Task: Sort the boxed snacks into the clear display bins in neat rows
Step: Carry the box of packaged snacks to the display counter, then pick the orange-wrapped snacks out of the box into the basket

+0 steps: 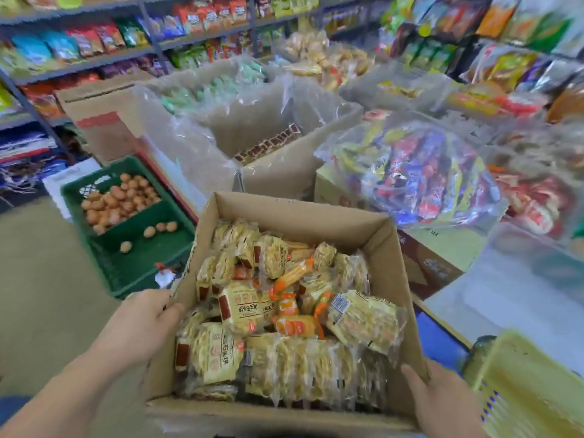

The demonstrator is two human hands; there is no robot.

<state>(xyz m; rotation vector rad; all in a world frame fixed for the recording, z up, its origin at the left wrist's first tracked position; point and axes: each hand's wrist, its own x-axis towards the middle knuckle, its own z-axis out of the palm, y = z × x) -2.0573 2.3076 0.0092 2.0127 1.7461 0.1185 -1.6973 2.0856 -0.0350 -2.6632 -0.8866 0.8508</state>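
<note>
Gripping carton [398, 262] side edges, left hand [139, 330], right hand [442, 403]; floor [38, 263] leftward

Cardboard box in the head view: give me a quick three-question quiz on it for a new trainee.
1. True or false: the left hand and right hand both hold the cardboard box.
2. What fills the box? A) bottles B) wrapped yellow snack packets C) folded cloths
3. Fill in: the green crate stands on the box's ____ side.
Key: 1 true; 2 B; 3 left.
</note>
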